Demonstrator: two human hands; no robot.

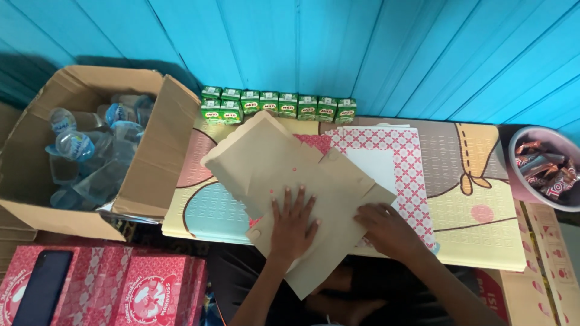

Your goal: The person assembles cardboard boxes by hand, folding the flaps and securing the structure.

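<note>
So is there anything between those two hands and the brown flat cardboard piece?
Nothing visible. The left hand lies flat, palm down, right on the brown unfolded box blank, and the right hand presses its right edge, above the red-patterned sheets.

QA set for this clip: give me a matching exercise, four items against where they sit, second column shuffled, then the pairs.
Things:
1. green drink cartons
2. plastic water cups
3. phone
4. wrapped snacks

Places:
A. in the pink bowl, right edge
B. in a row along the blue wall
C. on the red patterned boxes, bottom left
D. in the open cardboard box, left

Pairs: 1-B, 2-D, 3-C, 4-A
</note>
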